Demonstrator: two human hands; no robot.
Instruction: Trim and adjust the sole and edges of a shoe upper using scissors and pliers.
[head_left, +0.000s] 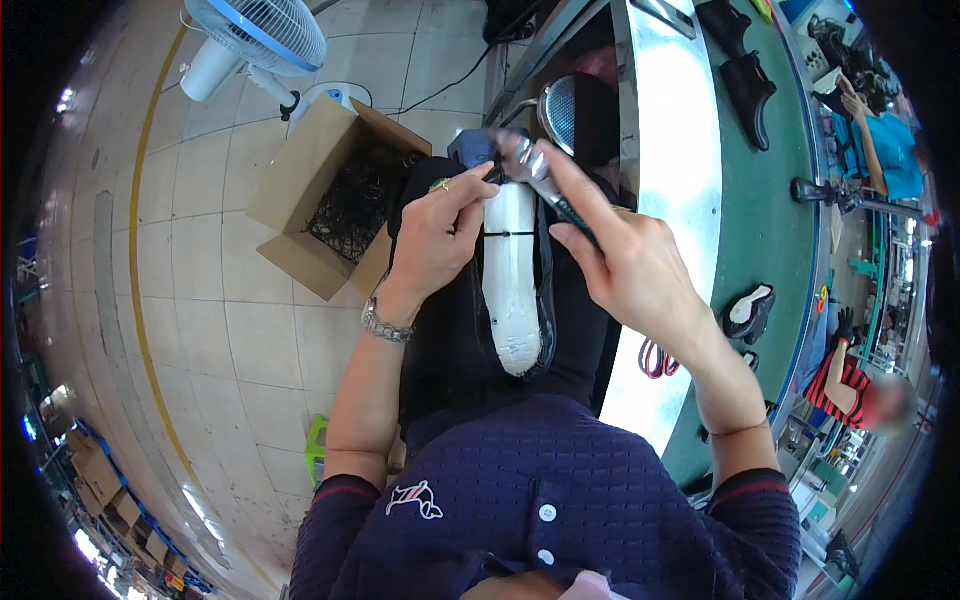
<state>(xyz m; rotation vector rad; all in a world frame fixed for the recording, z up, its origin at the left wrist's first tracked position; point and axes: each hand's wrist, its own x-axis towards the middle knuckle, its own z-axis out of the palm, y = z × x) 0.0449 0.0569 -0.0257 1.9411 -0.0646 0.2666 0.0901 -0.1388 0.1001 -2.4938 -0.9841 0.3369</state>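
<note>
A black shoe [546,330] lies sole side up on my lap, its long white bottom [512,290] facing me and crossed by a thin black band. At its far end my left hand [440,225] is closed, thumb and fingers pinching the edge of the black upper. My right hand [635,255] grips pincers [530,165] with a shiny metal head and a dark green handle. Their head, smeared by motion, is at the shoe's far end, close to the left fingertips. I cannot tell whether the jaws hold the upper.
On the left, an open cardboard box [290,190] holds black scraps, near a fan [255,35]. To the right runs a metal bench edge [675,150] with red-handled scissors [657,359], beside a green belt [740,200] carrying black shoes [748,95]. Co-workers sit beyond.
</note>
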